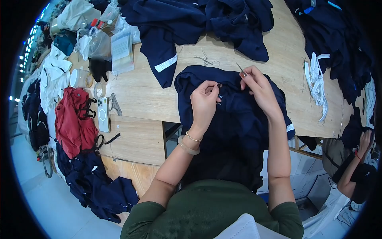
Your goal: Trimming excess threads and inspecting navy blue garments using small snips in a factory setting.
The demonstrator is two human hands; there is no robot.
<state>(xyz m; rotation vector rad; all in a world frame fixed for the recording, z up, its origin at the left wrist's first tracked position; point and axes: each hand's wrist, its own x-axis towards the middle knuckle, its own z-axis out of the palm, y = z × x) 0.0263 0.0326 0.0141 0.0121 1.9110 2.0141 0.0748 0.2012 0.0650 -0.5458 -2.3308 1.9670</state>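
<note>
A navy garment [242,113] lies bunched at the table's near edge and hangs down in front of me. My left hand [205,99] is over its upper left part, thumb and forefinger pinched; whatever is between the fingertips is too small to make out. A small pale label mark shows on the cloth beside them. To the right, my right hand [256,85] is closed around a slim, pointed metal tool [238,66], its tip sticking up to the far left. Most of that tool is hidden in the fingers, so its exact kind does not show.
More navy garments [171,24] cover the far table [147,99], with loose threads [207,59] nearby. White strips [317,87] lie at right. A phone [103,114], red cloth [75,121], tape roll [99,90] and plastic bags [97,44] are at left. Another person's hand [365,141] shows far right.
</note>
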